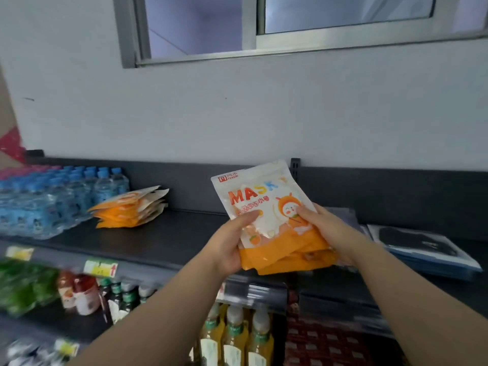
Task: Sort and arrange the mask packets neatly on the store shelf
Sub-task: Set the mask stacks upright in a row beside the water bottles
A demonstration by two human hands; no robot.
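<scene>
Your left hand (228,245) and right hand (323,228) both grip the white-and-orange mask packets (266,204), fingers (248,217) curled round what seems several overlapped glossy packets above the shelf (163,235).

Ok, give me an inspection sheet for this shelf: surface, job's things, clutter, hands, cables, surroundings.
Surface: dark top shelf, stock at both ends.
Job's things: held packets, orange and white, a fanned bundle; loose stack of the same packets lying left on the shelf.
Clutter: wrapped water bottles far left; dark flat packs right.
Hands: left hand and right hand grip the bundle's sides.
Cables: nothing seen.
Surroundings: grey wall, window above; drink bottles below.
</scene>
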